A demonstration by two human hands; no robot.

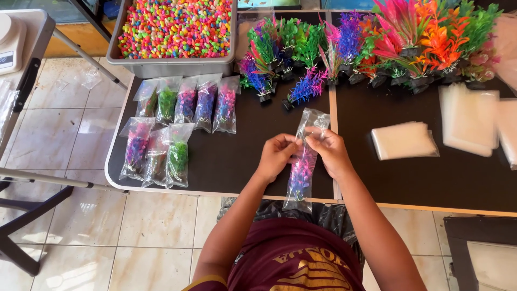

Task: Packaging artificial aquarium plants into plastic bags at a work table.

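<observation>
While over matte black table (231,161), both hands, left (276,156) and right (329,152), pinch glossy clear bag (304,161) holding spiky pink-purple plastic plant.

On the black table (226,161) before me, eight sealed packets (177,126) of plastic plants lie in two rows at my left, five above and three below. Behind them stands a grey tub (172,67) heaped with coloured pebbles (175,27). Loose plastic plants (377,46) (green, purple, pink, orange) crowd the far edge, one blue-purple sprig (307,87) lying apart from the rest. To my right sit stacks of clear bags (404,140), a larger stack (468,118) just beyond. A white scale (11,43) rests on a side table (37,32) over pale floor tiles (156,226).
</observation>
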